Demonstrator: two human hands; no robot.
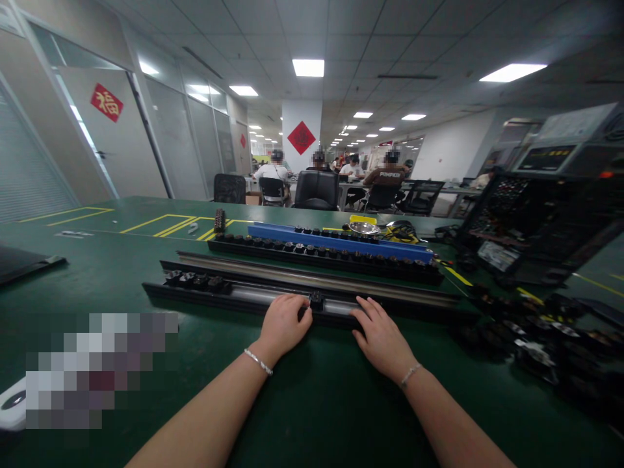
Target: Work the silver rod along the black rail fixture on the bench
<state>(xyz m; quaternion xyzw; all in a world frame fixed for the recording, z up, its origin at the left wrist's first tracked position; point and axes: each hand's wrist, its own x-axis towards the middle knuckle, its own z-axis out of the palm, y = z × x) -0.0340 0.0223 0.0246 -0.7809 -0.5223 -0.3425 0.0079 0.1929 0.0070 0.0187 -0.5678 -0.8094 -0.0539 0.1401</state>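
A long black rail (248,296) with a metallic channel lies across the green table in front of me. Inside its channel is a small black block (316,300). My left hand (286,324) is closed, with the thumb and index fingertips at the block's left side. My right hand (383,335) lies over the rail farther right, fingers apart, fingertips touching the channel and rim and holding no loose part. Several black blocks (199,281) sit in the rail's left end. A second rail (316,276) lies just behind, parallel to it.
A blue rail (277,233) and a black strip of round parts (273,247) lie farther back. A heap of dark parts (536,344) covers the right side. Behind it stands a black rack (502,221). A silver dish (363,228) is at the back; people sit at distant tables.
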